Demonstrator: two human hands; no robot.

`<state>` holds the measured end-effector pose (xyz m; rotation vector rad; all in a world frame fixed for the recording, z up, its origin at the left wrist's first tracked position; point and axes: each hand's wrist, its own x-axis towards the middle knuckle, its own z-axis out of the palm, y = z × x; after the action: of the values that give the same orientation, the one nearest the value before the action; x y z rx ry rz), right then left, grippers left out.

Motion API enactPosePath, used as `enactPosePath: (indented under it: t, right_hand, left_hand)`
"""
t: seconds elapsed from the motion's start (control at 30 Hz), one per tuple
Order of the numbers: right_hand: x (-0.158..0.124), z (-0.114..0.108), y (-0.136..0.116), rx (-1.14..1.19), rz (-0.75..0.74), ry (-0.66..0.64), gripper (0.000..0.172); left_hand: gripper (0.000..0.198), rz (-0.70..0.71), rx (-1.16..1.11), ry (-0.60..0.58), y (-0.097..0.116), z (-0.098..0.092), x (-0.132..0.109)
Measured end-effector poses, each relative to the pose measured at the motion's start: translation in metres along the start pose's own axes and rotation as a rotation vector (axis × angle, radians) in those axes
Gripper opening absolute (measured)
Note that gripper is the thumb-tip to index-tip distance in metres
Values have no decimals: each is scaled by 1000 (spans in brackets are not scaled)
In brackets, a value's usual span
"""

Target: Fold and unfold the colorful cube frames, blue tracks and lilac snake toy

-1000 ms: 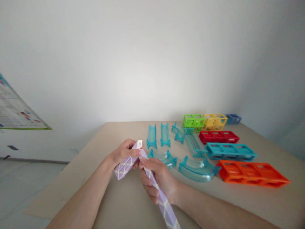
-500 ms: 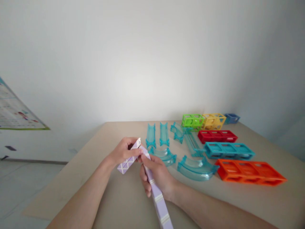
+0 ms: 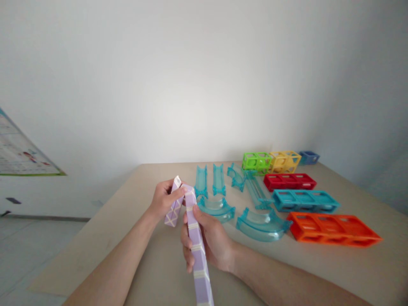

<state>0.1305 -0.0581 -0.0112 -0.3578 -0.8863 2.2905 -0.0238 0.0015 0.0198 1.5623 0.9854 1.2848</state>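
Observation:
A purple-and-white snake puzzle (image 3: 198,255) is held in both hands above the table, made of several wedge-shaped segments. My left hand (image 3: 163,199) is closed on its short, folded far end, where white crossing lines show on the side. My right hand (image 3: 212,240) wraps round the long straight part, thumb on top near the bend. The straight part runs toward me and leaves the view at the bottom edge. Some of the fingers behind the puzzle are hidden.
On the beige table (image 3: 105,238), clear teal track pieces (image 3: 264,225) lie ahead and to the right. Beyond them are orange (image 3: 334,229), teal (image 3: 306,200), red (image 3: 290,182), green (image 3: 256,162), yellow (image 3: 285,161) and blue (image 3: 309,157) open-frame blocks. A wall stands behind.
The short folded end has swung to a steeper angle and moved left with my left hand. The long part has turned more upright and shifted left in my right hand.

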Motion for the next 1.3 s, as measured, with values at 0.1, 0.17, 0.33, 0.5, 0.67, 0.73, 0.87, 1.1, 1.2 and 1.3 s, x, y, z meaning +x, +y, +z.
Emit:
enactPosePath:
  t: [0.1, 0.17, 0.33, 0.5, 0.67, 0.73, 0.87, 1.1, 1.2, 1.3]
  right_hand:
    - [0, -1, -1, 8, 44, -15, 52]
    - [0, -1, -1, 1, 59, -4, 53]
    - [0, 1, 3, -53, -21, 64, 56]
    - [2, 3, 8, -91, -84, 132, 55]
    - [5, 7, 10, -156, -151, 214, 57]
    - [4, 7, 10, -192, -148, 240, 56]
    - [4, 4, 11, -265, -69, 188, 53]
    - [9, -1, 16, -418, 3, 236, 52]
    - [9, 0, 16, -483, -5, 298, 50]
    - [8, 3, 14, -517, 19, 321, 44]
  left_hand:
    - [30, -14, -11, 22, 1, 1, -1]
    - [30, -13, -3, 29, 2, 3, -1]
    - [30, 5, 43, 54, -1, 4, -1]
    - [27, 58, 165, 67, 2, 4, -2]
    - [26, 53, 215, 86, 3, 9, -3]
    - [27, 10, 131, 102, 1, 10, -2]
    - [31, -119, -156, 249, 3, 14, 1]
    - [33, -257, -375, 401, 16, 24, 3]
    - [28, -327, -428, 411, 19, 24, 4]
    - [26, -388, -489, 423, 20, 20, 6]
